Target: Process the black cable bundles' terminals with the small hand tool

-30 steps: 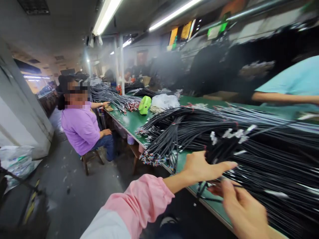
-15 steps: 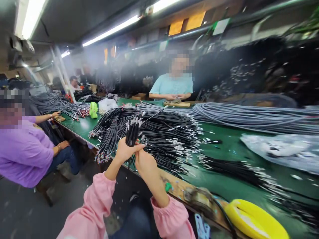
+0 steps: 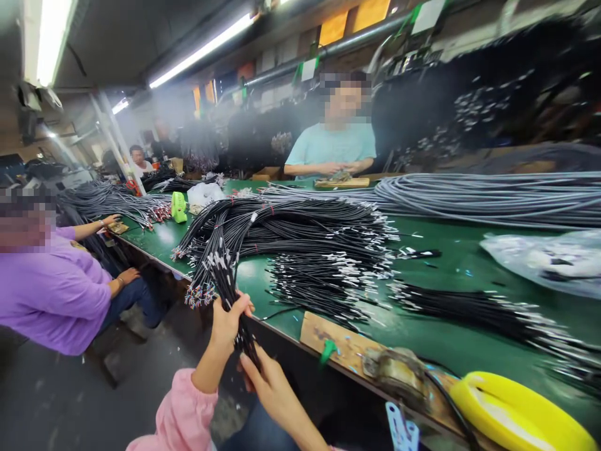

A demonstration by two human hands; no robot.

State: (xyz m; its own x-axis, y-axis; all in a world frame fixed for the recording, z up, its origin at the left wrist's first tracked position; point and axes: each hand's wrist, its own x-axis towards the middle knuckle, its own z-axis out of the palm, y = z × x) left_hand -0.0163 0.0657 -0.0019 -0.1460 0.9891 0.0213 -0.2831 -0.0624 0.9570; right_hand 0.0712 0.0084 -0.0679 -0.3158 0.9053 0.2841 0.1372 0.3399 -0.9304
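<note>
A bundle of black cables (image 3: 224, 275) with white ends is held out in front of me, tilted, just off the front edge of the green table (image 3: 451, 247). My left hand (image 3: 229, 322) is wrapped round its middle. Lower down, my right hand (image 3: 263, 373) is closed round the bundle's near end, its fingertips partly hidden. Behind the bundle lies a large heap of long black cables (image 3: 282, 225), tied in places with red. A pile of short black cables (image 3: 319, 285) with white ends rests on the table to the right of my hands.
A wooden board (image 3: 338, 338) with a metal device (image 3: 397, 373) lies along the front edge, near a yellow object (image 3: 519, 407). Grey cables (image 3: 469, 197) and a plastic bag (image 3: 554, 260) lie right. One person (image 3: 331, 147) sits opposite, another in purple (image 3: 61, 288) at left.
The cable bundle has gone from upright to tilted and moved down and left. My right hand has slid down from beside my left hand to the bundle's lower end.
</note>
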